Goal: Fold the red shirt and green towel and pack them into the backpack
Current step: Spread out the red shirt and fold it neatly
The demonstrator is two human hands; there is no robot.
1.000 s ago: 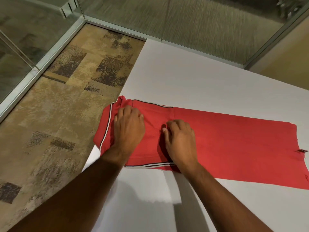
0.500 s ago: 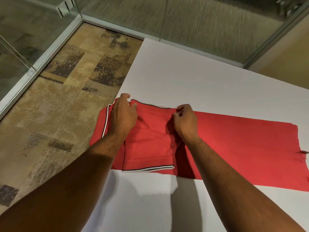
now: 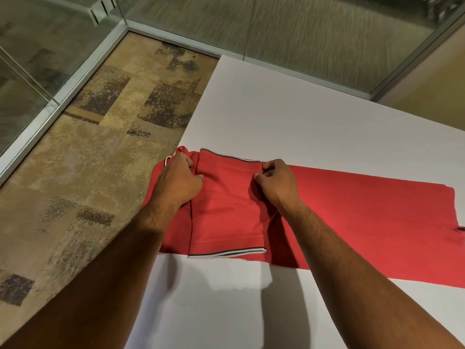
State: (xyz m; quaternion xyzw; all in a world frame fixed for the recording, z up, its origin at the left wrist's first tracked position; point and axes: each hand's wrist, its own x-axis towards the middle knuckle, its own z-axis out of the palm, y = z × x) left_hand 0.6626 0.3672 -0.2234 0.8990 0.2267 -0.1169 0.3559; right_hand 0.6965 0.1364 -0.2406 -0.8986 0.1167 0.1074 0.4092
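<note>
1. Red shirt (image 3: 352, 217) lies flat on the white bench (image 3: 302, 117), folded into a long strip. Long axis runs left-right; the collar end hangs slightly over the bench's left edge above the carpet (image 3: 75, 185).
2. Sleeve panel (image 3: 226, 210) with black-white trim is folded over the left part of the strip, between the two hands.
3. Left hand (image 3: 178, 180): fingers curled, gripping cloth at the far-left corner by the collar. Thumb lies on top of the fabric.
4. Right hand (image 3: 276, 182): fingers curled, pinching the panel's far-right corner at the trim edge.
5. Both hands sit at the strip's left end, on its far edge. The long free part of the strip runs off to the right, well apart from both hands.
6. Key relation: free length lies right of the fingers, along the long axis. Right hand is nearer to it. Likely next fold goes across that axis, either left end carried rightward or the hem end brought left.
7. Risk: the overhanging collar end may drag or slip off the edge when lifted.
8. Towel and backpack not in view. Judged early in the task: shirt part-folded, nothing packed.
</note>
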